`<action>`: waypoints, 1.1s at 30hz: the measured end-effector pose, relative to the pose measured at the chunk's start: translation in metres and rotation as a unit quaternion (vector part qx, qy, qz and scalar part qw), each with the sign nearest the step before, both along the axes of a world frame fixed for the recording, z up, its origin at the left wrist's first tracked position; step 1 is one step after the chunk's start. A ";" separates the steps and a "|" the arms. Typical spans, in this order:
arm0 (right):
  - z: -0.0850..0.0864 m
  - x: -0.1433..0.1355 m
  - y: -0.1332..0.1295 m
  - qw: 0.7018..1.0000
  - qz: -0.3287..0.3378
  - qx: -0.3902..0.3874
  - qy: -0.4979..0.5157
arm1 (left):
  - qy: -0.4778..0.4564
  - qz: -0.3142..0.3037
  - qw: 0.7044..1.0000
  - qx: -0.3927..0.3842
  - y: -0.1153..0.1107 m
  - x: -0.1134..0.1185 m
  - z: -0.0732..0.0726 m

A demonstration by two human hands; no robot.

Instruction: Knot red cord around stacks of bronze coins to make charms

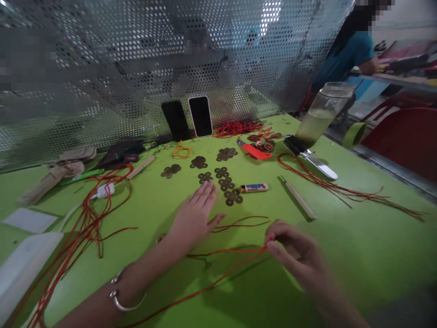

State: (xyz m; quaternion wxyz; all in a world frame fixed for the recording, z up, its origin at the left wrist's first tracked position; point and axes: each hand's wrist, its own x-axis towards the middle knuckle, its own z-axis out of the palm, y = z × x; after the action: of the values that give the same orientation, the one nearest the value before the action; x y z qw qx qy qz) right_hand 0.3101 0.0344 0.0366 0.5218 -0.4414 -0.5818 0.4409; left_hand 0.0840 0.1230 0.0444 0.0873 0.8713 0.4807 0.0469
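My left hand (196, 214) reaches over the green table, fingers extended, their tips touching the near edge of a small group of round holed coins (205, 176). Whether a coin is under the fingertips is hidden. My right hand (290, 250) pinches a red cord (235, 269) between thumb and forefinger; its strands run left across the table and beneath my left forearm. More coin clusters (233, 197) lie just right of my left fingertips. A single coin (160, 238) shows beside my left wrist.
A battery-like tube (254, 187), a wooden-handled tool (298, 198), an orange cutter (256, 151) and a brush (319, 164) lie beyond. A jar (319, 114) stands right; two phones (200, 116) lean on perforated metal. Red cords (90, 209) lie left. A person sits at upper right.
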 end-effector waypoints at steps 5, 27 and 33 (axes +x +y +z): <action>0.002 0.002 -0.002 1.000 0.014 0.027 0.005 | 0.071 -0.013 0.997 -0.022 0.018 -0.011 -0.015; -0.012 -0.002 -0.004 0.989 0.013 0.122 -0.081 | 0.023 -0.002 0.999 -0.045 -0.053 -0.017 -0.005; 0.000 -0.015 -0.002 0.973 0.024 0.196 -0.118 | -0.239 -0.009 0.952 -0.189 -0.093 0.007 0.022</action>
State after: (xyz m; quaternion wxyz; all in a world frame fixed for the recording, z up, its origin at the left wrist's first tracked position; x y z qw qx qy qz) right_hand 0.2953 0.0327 0.0371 0.5149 -0.3651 -0.7251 0.2756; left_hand 0.0913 0.0299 0.0663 0.3630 0.8064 0.4380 0.1613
